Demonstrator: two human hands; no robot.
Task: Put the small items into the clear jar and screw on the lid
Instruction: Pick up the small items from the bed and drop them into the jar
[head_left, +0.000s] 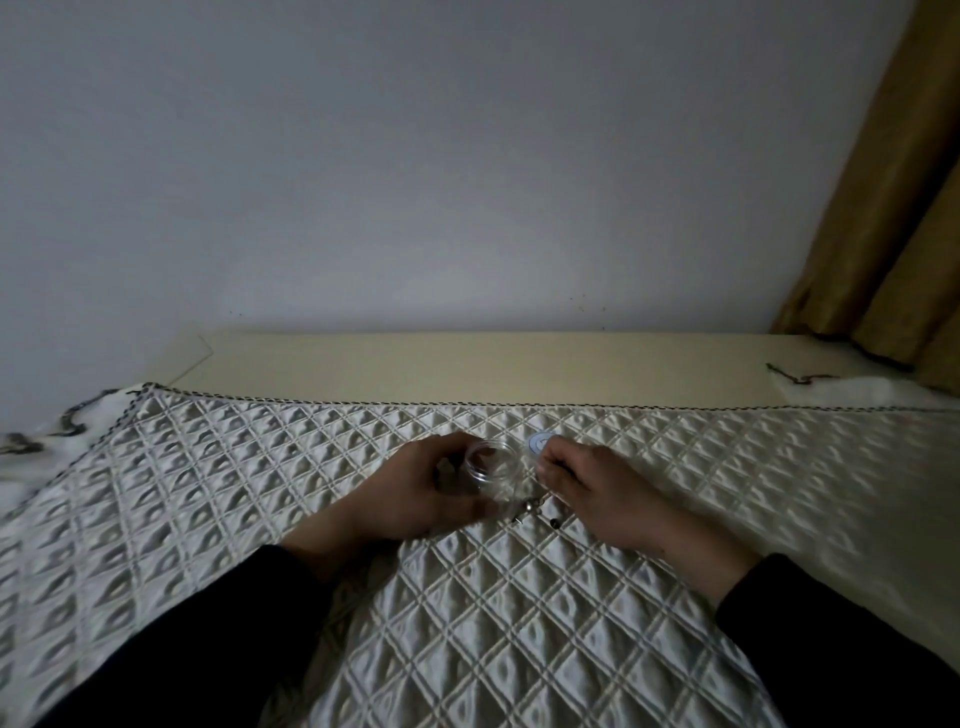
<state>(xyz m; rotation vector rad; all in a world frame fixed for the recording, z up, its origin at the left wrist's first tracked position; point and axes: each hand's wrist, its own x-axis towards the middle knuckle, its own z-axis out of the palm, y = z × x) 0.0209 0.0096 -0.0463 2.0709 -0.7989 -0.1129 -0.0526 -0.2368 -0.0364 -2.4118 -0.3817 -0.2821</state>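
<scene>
A small clear jar (492, 465) stands open on the quilted cloth, and my left hand (415, 493) wraps around its left side. Just behind it to the right lies its round lid (540, 442), flat on the cloth. My right hand (587, 486) rests beside the jar with its fingers curled near the lid; I cannot make out whether anything is pinched in them. Several small dark metal items (535, 512) lie on the cloth between my two hands, in front of the jar.
The quilted white cloth (519, 623) covers a cream table (467, 364) that meets a plain wall. A mustard curtain (893, 208) hangs at the right. Crumpled white fabric (852, 389) lies at the far right and the far left edge.
</scene>
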